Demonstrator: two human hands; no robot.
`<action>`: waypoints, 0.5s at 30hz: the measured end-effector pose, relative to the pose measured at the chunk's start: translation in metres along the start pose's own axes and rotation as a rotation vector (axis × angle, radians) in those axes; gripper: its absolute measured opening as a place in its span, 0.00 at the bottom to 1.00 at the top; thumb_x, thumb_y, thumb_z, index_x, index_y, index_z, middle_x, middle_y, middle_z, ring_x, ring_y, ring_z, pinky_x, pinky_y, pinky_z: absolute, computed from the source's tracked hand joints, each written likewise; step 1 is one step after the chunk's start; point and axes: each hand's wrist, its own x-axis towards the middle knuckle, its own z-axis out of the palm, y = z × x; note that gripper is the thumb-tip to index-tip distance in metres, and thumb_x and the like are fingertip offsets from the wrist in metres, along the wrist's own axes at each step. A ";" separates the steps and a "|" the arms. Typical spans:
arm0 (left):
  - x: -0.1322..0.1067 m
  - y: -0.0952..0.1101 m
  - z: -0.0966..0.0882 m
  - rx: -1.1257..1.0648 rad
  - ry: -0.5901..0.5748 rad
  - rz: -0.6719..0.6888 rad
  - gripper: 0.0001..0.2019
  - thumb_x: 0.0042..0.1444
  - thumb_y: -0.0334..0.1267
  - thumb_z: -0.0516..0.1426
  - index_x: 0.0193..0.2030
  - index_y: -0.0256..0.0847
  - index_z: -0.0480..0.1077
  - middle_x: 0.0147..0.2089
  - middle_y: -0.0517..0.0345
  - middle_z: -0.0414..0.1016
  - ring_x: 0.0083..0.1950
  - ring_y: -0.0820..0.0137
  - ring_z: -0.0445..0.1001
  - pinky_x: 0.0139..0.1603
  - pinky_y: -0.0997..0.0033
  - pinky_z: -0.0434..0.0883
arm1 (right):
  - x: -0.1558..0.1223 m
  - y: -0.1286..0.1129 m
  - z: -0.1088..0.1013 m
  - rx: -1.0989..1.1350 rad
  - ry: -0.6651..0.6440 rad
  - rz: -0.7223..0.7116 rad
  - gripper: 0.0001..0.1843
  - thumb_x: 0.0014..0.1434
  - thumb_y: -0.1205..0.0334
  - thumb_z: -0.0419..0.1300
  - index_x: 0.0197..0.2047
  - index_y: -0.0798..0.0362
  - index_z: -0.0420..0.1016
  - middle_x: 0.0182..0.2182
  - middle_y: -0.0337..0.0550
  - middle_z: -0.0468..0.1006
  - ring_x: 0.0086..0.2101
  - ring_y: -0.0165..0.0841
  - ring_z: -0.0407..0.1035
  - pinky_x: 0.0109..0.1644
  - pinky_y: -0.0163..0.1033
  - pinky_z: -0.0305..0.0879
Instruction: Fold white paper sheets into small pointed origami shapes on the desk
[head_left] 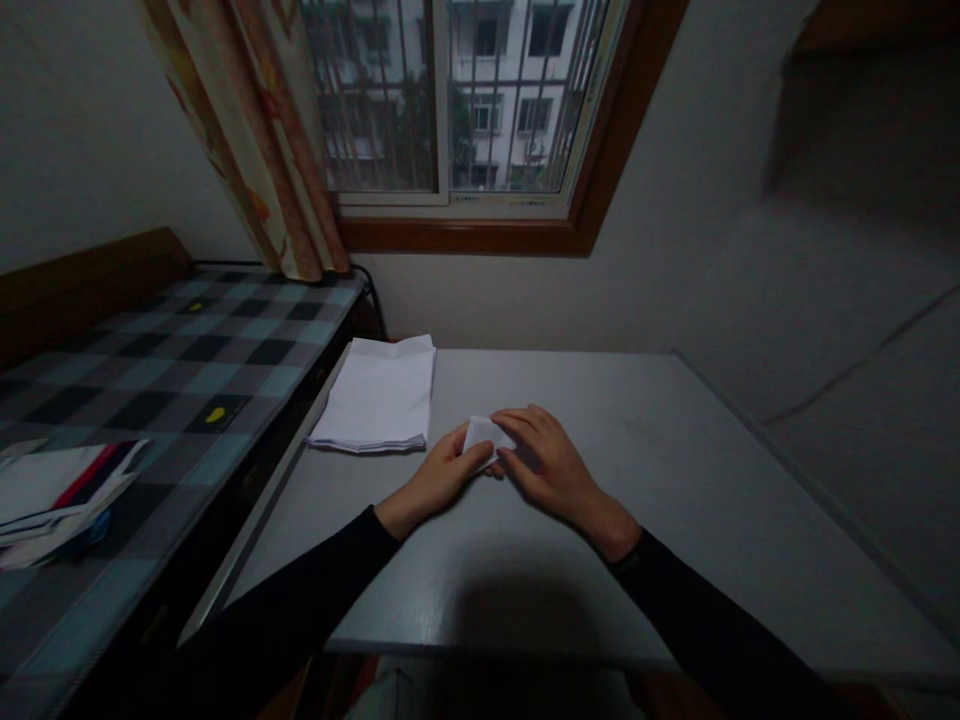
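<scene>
A small folded piece of white paper (pixel 480 431) is held between both hands above the middle of the table. My left hand (pixel 448 468) grips its left side, thumb on top and fingers underneath. On the right side, my right hand (pixel 551 462) pinches the paper between thumb and fingers. The lower part of the paper is partly hidden behind my thumbs. Left of my hands lies a stack of white paper sheets (pixel 382 390).
The grey-white table (pixel 675 520) meets the wall below a barred window (pixel 495 110). A bed with a checkered cover (pixel 247 350) runs along the left, with folded cloth (pixel 60 490) on it. A patterned curtain (pixel 262 130) hangs at the back left.
</scene>
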 end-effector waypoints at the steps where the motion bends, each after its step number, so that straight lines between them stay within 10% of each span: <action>1: 0.000 0.001 0.000 -0.016 0.021 0.020 0.26 0.64 0.59 0.67 0.54 0.37 0.79 0.48 0.45 0.85 0.45 0.59 0.83 0.52 0.58 0.79 | 0.000 0.000 0.000 0.004 0.000 0.006 0.27 0.75 0.61 0.63 0.74 0.42 0.70 0.63 0.51 0.82 0.62 0.50 0.76 0.74 0.70 0.64; 6: 0.001 0.002 -0.003 -0.031 0.095 0.048 0.36 0.69 0.69 0.58 0.62 0.35 0.78 0.56 0.41 0.84 0.52 0.55 0.83 0.55 0.57 0.79 | -0.001 -0.003 -0.002 0.069 0.069 -0.004 0.24 0.72 0.60 0.66 0.69 0.43 0.71 0.60 0.50 0.84 0.59 0.49 0.78 0.74 0.69 0.63; 15: -0.001 0.003 -0.001 -0.024 0.037 0.060 0.42 0.68 0.56 0.65 0.82 0.46 0.58 0.64 0.45 0.82 0.53 0.59 0.83 0.55 0.61 0.79 | -0.002 0.000 -0.004 0.254 0.117 0.109 0.09 0.75 0.60 0.62 0.56 0.43 0.78 0.49 0.45 0.86 0.52 0.45 0.79 0.73 0.66 0.66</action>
